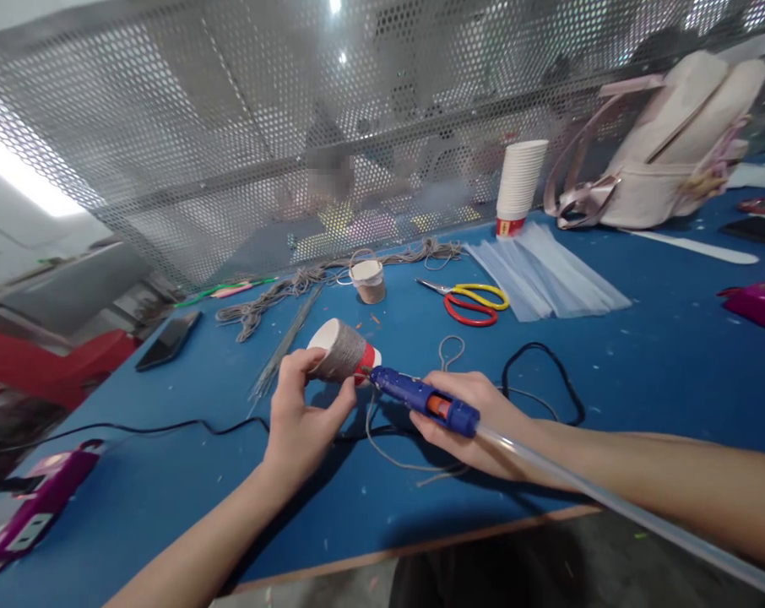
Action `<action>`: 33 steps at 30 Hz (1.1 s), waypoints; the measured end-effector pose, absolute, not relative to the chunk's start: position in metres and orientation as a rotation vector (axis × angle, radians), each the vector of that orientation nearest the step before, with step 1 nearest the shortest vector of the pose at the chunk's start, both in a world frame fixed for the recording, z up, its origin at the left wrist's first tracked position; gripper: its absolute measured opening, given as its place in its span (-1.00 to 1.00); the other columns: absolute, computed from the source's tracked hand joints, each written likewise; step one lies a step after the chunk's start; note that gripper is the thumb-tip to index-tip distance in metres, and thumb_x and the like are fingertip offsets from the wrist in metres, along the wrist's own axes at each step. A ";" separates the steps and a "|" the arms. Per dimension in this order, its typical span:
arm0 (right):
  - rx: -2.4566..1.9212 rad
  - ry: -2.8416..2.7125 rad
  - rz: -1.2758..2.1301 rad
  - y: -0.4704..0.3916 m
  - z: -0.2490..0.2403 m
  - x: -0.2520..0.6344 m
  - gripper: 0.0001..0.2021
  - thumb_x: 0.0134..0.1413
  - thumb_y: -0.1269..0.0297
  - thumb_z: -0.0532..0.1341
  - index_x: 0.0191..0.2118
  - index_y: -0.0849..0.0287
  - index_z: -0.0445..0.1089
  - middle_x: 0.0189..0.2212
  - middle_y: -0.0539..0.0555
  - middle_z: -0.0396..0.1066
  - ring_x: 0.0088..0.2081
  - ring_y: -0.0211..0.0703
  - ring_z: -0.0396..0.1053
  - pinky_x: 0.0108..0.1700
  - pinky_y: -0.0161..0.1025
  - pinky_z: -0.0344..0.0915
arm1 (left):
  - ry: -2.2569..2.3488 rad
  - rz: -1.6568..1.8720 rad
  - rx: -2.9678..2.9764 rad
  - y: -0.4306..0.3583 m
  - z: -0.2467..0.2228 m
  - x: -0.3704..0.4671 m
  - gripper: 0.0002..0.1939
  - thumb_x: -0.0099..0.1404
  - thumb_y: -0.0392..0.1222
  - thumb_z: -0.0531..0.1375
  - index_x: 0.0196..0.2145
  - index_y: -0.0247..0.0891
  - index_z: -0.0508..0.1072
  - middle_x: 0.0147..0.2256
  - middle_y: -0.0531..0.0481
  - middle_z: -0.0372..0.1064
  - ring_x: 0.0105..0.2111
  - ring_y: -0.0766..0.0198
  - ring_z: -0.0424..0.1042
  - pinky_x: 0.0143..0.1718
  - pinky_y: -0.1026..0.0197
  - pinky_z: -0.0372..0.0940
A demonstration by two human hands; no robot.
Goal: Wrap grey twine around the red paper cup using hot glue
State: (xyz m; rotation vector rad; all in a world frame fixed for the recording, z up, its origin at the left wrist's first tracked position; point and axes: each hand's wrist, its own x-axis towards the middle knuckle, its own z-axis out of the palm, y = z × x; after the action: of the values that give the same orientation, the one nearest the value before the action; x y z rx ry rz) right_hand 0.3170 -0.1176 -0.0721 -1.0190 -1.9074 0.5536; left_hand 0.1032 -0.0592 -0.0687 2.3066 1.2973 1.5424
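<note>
A paper cup (pixel 343 350), tilted on its side, is held between the thumb and fingers of my left hand (pixel 303 414). Grey cord winds around most of its wall, and a red band shows near its base. My right hand (pixel 468 418) grips a blue hot glue gun (pixel 414 393), whose nozzle is at the red part of the cup. A long clear glue stick (pixel 610 500) runs out of the gun's back, over my right forearm. Loose grey cord (pixel 388 456) trails from the cup below the gun and across the table.
Behind the cup stand a small cord-wrapped cup with a handle (pixel 371 289) and red-and-yellow scissors (pixel 474 302). Clear glue sticks (pixel 547 279), stacked paper cups (pixel 522 181) and a pale backpack (pixel 648 160) sit farther right. A black cable (pixel 186 425) crosses the blue table (pixel 332 523); a purple power strip (pixel 40 502) lies left.
</note>
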 end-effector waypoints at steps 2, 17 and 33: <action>-1.017 -1.911 0.541 -0.117 -0.073 0.317 -0.83 0.04 0.34 0.19 -0.49 0.15 0.18 -0.59 -0.09 0.22 -0.57 -0.36 0.14 -0.47 -0.39 0.11 | 1.296 1.534 2.310 -0.060 -0.067 0.105 -0.69 0.08 -0.23 0.25 -0.19 -0.17 0.31 -0.29 0.03 0.30 -0.31 0.27 0.37 -0.26 0.18 0.34; -1.014 -2.014 0.482 -0.119 -0.081 0.320 -0.91 0.00 0.30 0.17 -0.44 0.16 0.24 -0.56 0.01 0.36 -0.56 -0.28 0.26 -0.49 -0.36 0.13 | 1.321 1.473 2.278 -0.065 -0.063 0.109 -0.70 0.08 -0.21 0.24 -0.19 -0.19 0.32 -0.32 0.04 0.32 -0.37 0.30 0.35 -0.32 0.21 0.33; -1.049 -2.040 0.478 -0.118 -0.079 0.323 -0.90 -0.02 0.29 0.16 -0.45 0.19 0.26 -0.57 0.04 0.36 -0.58 -0.28 0.22 -0.51 -0.34 0.07 | 1.291 1.451 2.335 -0.065 -0.062 0.109 -0.71 0.11 -0.23 0.23 -0.18 -0.18 0.33 -0.33 0.07 0.32 -0.40 0.34 0.34 -0.36 0.26 0.32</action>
State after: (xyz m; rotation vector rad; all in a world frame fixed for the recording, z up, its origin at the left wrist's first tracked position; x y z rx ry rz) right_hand 0.3232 -0.1177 -0.0791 -1.0488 -2.0402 0.4780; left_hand 0.1085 -0.0648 -0.0620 2.3354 1.2912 1.4507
